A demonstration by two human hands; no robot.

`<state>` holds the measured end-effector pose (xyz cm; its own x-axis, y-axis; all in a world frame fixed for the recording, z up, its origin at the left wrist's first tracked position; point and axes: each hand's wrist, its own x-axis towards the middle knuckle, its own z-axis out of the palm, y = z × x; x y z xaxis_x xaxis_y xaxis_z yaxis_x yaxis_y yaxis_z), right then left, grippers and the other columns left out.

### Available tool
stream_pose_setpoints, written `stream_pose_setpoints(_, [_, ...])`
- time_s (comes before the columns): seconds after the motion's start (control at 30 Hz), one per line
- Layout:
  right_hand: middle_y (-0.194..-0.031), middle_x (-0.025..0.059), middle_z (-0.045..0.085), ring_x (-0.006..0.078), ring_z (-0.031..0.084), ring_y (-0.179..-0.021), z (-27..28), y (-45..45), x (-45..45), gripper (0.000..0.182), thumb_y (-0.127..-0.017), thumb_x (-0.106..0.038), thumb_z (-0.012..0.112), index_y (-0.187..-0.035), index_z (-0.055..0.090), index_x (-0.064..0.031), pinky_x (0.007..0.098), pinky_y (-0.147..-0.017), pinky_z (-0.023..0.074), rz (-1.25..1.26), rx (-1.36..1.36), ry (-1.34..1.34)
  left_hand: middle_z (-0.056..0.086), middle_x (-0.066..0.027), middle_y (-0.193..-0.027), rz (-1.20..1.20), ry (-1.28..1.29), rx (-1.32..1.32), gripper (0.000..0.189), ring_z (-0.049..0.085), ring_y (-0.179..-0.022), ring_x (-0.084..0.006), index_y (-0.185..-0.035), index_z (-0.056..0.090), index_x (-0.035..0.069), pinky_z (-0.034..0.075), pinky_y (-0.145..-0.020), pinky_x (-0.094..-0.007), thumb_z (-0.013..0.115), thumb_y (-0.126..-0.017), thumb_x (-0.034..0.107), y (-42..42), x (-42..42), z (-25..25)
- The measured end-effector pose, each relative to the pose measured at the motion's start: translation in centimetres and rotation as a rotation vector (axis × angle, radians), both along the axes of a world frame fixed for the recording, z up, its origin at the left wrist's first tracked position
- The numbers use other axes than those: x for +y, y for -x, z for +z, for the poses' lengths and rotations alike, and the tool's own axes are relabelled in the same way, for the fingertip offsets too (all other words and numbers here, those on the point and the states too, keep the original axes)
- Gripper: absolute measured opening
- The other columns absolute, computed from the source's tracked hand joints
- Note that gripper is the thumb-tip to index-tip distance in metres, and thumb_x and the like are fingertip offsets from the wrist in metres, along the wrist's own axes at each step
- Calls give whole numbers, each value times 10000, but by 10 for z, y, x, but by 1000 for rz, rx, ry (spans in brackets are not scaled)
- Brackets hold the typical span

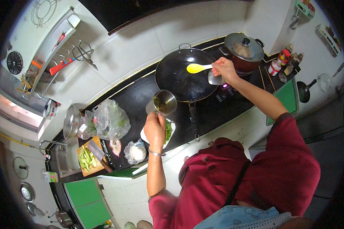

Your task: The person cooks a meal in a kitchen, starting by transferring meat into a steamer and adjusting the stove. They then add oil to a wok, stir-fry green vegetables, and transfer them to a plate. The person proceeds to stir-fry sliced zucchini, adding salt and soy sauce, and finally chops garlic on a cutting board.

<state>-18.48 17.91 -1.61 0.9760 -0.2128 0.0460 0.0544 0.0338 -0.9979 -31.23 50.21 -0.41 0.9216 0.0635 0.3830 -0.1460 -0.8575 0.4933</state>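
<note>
My left hand (154, 130) grips a metal cup (152, 107) with a dark yellowish liquid inside, tilted beside the wok. In my right hand (226, 70) is a white spoon (199, 68); its bowl looks bright yellow, apparently with liquid in it. The spoon is above a black wok (177, 83), whose long handle points towards me. Just under my right hand shows a metal spatula head (217, 78); I cannot tell what its handle rests on. Below the cup, a white dish (172, 134) of cut green vegetables is partly hidden by my left hand.
A lidded pot (242, 54) stands right of the wok, with seasoning jars (275, 67) beyond. To the left are plastic bags (111, 120), a cleaver (96, 150) on a cutting board (95, 169) with sliced vegetables, and a sink (71, 157). Scissors (84, 54) hang from a wall rack.
</note>
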Motion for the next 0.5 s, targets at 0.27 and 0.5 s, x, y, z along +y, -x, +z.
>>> stream_pose_setpoints(0.27, [-655, 85, 583, 141, 565, -517, 55, 71, 79, 109, -807, -87, 595, -766, 534, -7, 270, -471, 469, 286, -471, 586, 531, -194, -721, -109, 19, -94, 159, 539, -654, -384, -754, 495, 21, 419, -565, -438, 528, -820, 162, -2, -26, 10])
stream_pose_setpoints(0.5, [-628, 124, 569, 236, 588, -540, 13, 66, 99, 130, -798, -121, 576, -776, 490, -26, 341, -501, 488, 374, -482, 715, 523, -174, -691, -173, -26, -185, 150, 531, -617, -355, -730, 490, 24, 412, -544, -418, 549, -804, 140, 4, -36, 10])
